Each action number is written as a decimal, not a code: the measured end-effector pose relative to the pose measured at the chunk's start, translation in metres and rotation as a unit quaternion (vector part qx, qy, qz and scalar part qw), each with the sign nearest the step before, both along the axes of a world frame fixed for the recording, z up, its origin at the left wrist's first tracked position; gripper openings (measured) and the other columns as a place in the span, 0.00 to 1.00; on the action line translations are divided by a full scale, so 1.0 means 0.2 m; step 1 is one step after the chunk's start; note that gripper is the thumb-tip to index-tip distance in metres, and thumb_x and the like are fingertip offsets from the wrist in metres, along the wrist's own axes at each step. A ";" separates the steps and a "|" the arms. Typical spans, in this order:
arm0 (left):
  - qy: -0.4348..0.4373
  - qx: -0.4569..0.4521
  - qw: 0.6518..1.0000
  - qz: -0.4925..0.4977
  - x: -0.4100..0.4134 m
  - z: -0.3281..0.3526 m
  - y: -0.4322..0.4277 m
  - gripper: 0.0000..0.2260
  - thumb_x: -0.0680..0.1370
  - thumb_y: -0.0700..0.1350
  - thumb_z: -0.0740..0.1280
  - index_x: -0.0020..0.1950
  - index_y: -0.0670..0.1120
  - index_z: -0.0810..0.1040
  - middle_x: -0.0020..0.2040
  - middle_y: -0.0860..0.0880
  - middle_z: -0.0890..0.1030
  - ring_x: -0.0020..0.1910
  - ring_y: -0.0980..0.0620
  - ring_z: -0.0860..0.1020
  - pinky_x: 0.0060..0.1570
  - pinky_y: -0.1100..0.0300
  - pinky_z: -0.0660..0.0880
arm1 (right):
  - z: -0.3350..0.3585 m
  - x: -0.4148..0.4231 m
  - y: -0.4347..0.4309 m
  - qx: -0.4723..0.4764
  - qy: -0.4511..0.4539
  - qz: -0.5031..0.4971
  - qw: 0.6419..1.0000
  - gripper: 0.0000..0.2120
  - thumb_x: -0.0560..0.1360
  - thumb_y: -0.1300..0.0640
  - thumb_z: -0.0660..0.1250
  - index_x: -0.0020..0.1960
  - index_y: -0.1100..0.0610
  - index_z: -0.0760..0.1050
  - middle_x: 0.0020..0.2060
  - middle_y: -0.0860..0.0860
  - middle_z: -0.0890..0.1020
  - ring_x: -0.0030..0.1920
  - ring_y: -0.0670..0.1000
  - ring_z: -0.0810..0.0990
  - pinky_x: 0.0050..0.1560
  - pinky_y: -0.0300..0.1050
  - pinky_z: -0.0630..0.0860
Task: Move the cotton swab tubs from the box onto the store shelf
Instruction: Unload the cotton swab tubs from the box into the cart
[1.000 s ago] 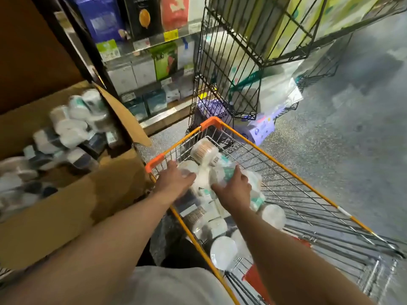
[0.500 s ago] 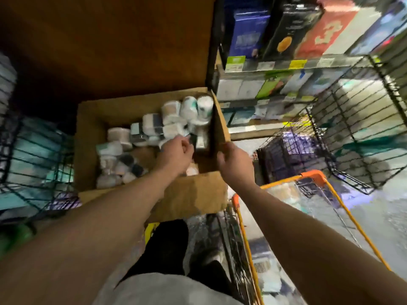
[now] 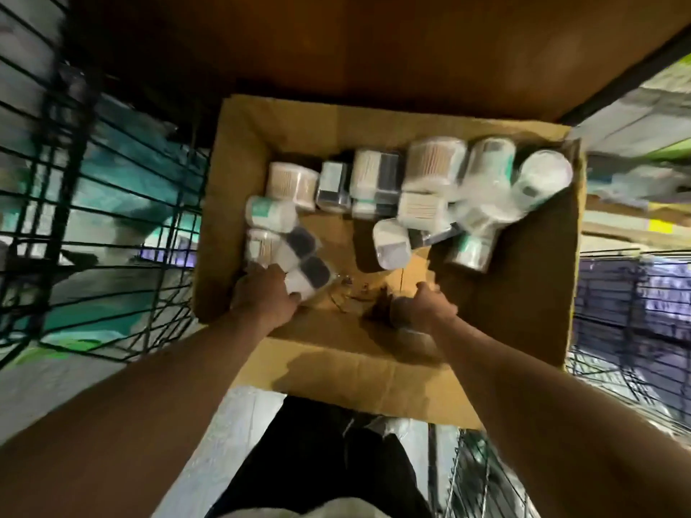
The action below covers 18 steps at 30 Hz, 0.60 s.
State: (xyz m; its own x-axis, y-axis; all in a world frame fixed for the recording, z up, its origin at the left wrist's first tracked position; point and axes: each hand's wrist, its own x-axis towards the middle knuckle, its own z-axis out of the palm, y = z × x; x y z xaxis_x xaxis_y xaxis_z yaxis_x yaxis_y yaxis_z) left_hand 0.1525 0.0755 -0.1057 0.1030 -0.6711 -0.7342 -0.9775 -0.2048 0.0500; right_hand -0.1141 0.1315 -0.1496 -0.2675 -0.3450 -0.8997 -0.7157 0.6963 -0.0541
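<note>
Box: a cardboard box (image 3: 239,203) stood open in front of the person, its near flap folded out toward their legs.
Task's things: every one of the cotton swab tubs (image 3: 433,166) that I could see lay inside the box. Most were jumbled in a row along its far wall, a smaller left cluster (image 3: 269,214) sat against the left wall, and a lone tub (image 3: 390,244) lay near the middle.
Look of them: most lay on their sides under shiny film, some with teal labels and some with dark bands.
Left hand: the left hand (image 3: 263,299) reached into the near-left corner and lay on the left cluster, thumb just beside the white end of a dark-banded tub (image 3: 308,278).
Left grip: the fingers were bent over the tubs with their tips hidden, so I could not tell whether it had hold of one.
Right hand: the right hand (image 3: 422,308) was inside the box, close to the near wall and right of the middle.
Right grip: the fingers curled downward over something pale and rounded, but blur and shadow meant I could not tell whether it was gripped.
Either side: dark wire racks (image 3: 74,181) flanked the box.
Behind: a brown panel (image 3: 336,50) rose beyond the box.
Far right: a store shelf (image 3: 635,117) held blurred packaged goods.
Person: dark trousers (image 3: 329,461) showed below the near flap.
</note>
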 end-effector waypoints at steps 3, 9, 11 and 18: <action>-0.031 -0.048 0.998 0.038 0.01 -0.07 -0.02 0.29 0.73 0.56 0.75 0.68 0.46 0.68 0.68 0.40 0.67 0.64 0.37 0.72 0.59 0.42 0.75 | -0.08 0.01 0.02 0.033 0.002 0.013 0.999 0.31 0.77 0.39 0.69 0.73 0.51 0.63 0.78 0.58 0.59 0.73 0.65 0.65 0.69 0.61 0.68; -0.080 -0.041 0.996 -0.025 0.11 -0.18 -0.05 0.33 0.69 0.58 0.77 0.67 0.46 0.67 0.70 0.40 0.64 0.67 0.35 0.68 0.66 0.38 0.68 | -0.11 0.05 0.01 0.035 0.021 0.059 0.997 0.33 0.73 0.41 0.74 0.72 0.49 0.66 0.72 0.59 0.65 0.69 0.64 0.67 0.67 0.62 0.73; -0.075 -0.044 0.996 -0.027 0.14 -0.21 -0.06 0.32 0.68 0.58 0.78 0.65 0.46 0.69 0.67 0.40 0.66 0.63 0.35 0.71 0.62 0.39 0.71 | -0.12 0.09 0.00 0.032 0.003 0.039 0.999 0.35 0.73 0.41 0.75 0.74 0.48 0.65 0.70 0.58 0.67 0.68 0.63 0.69 0.64 0.60 0.75; -0.099 -0.037 0.990 -0.093 0.08 -0.19 -0.03 0.31 0.70 0.58 0.76 0.66 0.49 0.67 0.71 0.40 0.62 0.65 0.36 0.68 0.55 0.43 0.74 | -0.15 0.20 -0.02 0.009 -0.041 -0.013 0.999 0.42 0.69 0.40 0.77 0.75 0.48 0.60 0.71 0.54 0.69 0.69 0.62 0.69 0.66 0.62 0.74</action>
